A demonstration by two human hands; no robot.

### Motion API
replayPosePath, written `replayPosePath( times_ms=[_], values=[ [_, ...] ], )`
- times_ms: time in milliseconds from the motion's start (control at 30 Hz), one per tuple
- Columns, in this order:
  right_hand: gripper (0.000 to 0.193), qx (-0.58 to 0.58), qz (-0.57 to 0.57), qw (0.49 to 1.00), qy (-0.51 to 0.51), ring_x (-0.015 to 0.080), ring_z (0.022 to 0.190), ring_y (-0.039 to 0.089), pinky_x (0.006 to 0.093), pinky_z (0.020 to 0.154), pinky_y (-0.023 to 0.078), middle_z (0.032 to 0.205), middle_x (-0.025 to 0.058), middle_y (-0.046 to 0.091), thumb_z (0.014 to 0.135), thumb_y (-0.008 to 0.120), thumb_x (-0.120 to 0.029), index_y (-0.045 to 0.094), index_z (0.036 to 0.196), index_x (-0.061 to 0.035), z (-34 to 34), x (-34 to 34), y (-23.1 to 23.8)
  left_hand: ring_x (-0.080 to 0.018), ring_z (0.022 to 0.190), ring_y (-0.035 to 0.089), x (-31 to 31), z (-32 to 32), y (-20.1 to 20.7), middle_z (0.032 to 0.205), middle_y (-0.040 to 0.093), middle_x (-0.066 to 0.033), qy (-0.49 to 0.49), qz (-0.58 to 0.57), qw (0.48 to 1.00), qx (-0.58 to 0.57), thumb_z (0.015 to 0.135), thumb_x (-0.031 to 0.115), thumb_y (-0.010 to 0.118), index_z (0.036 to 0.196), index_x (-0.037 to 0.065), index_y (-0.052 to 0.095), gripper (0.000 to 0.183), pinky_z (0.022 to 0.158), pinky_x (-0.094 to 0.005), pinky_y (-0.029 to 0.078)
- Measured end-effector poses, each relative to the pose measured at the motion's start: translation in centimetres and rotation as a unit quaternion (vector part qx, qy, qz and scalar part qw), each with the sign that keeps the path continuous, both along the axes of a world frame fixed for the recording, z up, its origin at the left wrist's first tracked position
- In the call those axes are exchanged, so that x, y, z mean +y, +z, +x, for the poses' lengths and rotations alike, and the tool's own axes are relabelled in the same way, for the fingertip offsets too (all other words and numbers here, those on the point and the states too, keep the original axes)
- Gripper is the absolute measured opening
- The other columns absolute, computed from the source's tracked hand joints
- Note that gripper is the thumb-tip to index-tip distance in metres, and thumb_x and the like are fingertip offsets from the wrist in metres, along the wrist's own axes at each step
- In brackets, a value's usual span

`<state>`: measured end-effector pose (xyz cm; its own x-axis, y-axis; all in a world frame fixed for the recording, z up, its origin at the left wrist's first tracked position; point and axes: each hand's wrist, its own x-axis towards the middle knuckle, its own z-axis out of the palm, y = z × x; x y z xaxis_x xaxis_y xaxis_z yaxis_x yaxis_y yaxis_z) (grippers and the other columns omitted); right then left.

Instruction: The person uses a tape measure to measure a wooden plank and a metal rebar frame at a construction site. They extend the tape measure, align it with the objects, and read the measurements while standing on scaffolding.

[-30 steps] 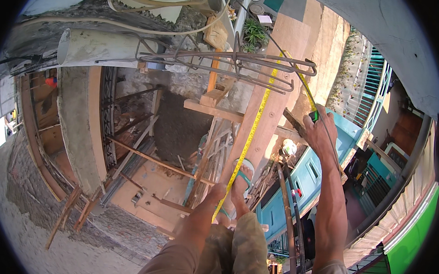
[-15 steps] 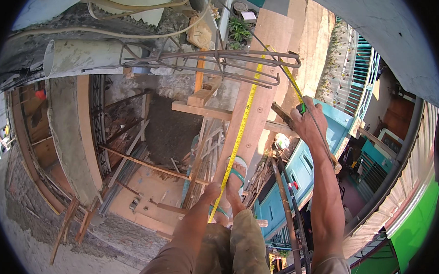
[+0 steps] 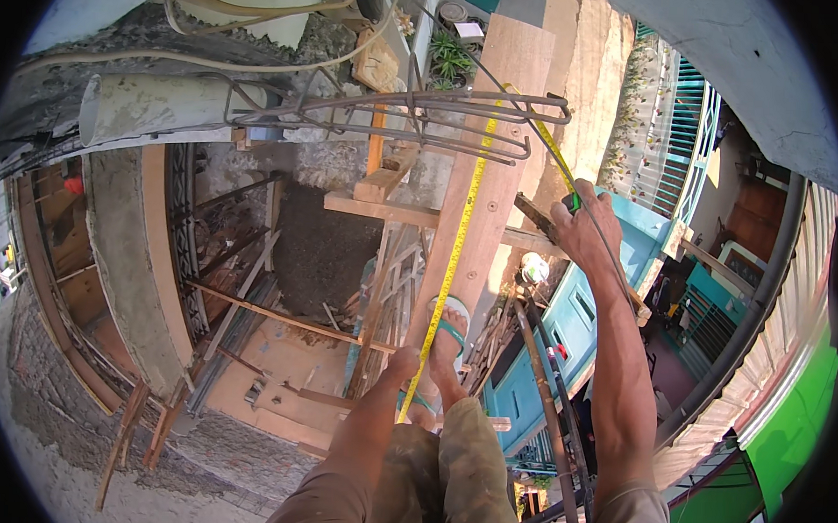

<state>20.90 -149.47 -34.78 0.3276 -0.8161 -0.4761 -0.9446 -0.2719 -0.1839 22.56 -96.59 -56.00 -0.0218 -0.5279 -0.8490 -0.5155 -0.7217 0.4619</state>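
A yellow tape measure blade (image 3: 470, 198) runs along a wooden plank (image 3: 494, 246). At its far end it folds over near the bent tips of a rebar frame (image 3: 416, 107) and comes back toward my right side. My right hand (image 3: 587, 230) is closed round the tape measure's green and dark case (image 3: 573, 202), mostly hidden by the fingers. Close to my body, my left hand (image 3: 403, 362) pinches the lower part of the blade, which hangs on below it. My foot in a green-strapped sandal (image 3: 450, 326) stands on the plank beside the blade.
A wooden crossbeam (image 3: 375, 206) passes under the plank. Far below on the left lie boards and dark soil (image 3: 326, 248). A concrete beam (image 3: 129, 258) stands at left, a white pipe (image 3: 164, 108) above it. Bamboo poles (image 3: 549, 389) and blue panels (image 3: 575, 324) are at right.
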Motion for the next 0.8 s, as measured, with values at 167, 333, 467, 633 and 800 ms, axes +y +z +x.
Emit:
replayPosePath(
  times_ms=[167,333,467,633,800],
  values=[
    [0.036,-0.003,-0.011,1.000,0.026,0.0428,0.088,0.055,0.0505,0.077,0.049,0.093,0.0232,0.061,0.079,0.059,-0.024,0.055,0.109,-0.0049,-0.7,-0.2,-1.1,-0.0416,0.086,0.065,-1.4,0.1,1.1,0.088,0.067,-0.0224,0.078,0.060,0.995,-0.003,0.081,0.016,0.057,0.085,0.005,0.069,0.017,0.076,-0.0500,0.052],
    [0.042,-0.006,0.011,1.000,-0.001,0.0424,0.089,0.055,0.0504,0.077,0.049,0.089,0.0243,0.061,0.079,0.058,-0.023,0.054,0.116,-0.0033,0.3,-0.1,0.9,-0.0404,0.083,0.065,-2.5,0.3,1.2,0.085,0.067,-0.0213,0.064,0.001,0.997,-0.032,0.081,0.016,0.058,0.082,0.004,0.068,0.016,0.073,-0.0495,0.052],
    [0.049,0.003,-0.001,1.000,0.007,0.0425,0.091,0.056,0.0507,0.077,0.049,0.088,0.0260,0.061,0.079,0.057,-0.024,0.053,0.123,-0.0030,0.2,-0.3,0.6,-0.0411,0.084,0.065,-3.2,0.6,0.9,0.086,0.066,-0.0217,-0.012,-0.016,1.000,-0.019,0.082,0.016,0.057,0.082,0.004,0.068,0.016,0.075,-0.0505,0.051],
    [0.049,0.001,0.005,1.000,-0.006,0.0435,0.091,0.057,0.0505,0.078,0.050,0.087,0.0278,0.060,0.080,0.057,-0.024,0.052,0.124,-0.0030,0.4,-0.3,0.9,-0.0417,0.082,0.064,-4.6,1.3,2.3,0.085,0.066,-0.0226,0.087,0.009,0.996,-0.017,0.082,0.017,0.058,0.083,0.004,0.068,0.017,0.073,-0.0501,0.051],
    [0.047,-0.023,0.011,1.000,-0.012,0.0449,0.088,0.058,0.0514,0.078,0.049,0.091,0.0293,0.058,0.081,0.057,-0.025,0.053,0.121,-0.0026,1.0,0.0,2.0,-0.0423,0.084,0.064,-5.5,1.5,1.9,0.087,0.066,-0.0235,0.124,0.023,0.992,-0.011,0.083,0.020,0.059,0.085,0.003,0.068,0.020,0.074,-0.0494,0.051]
  ],
)
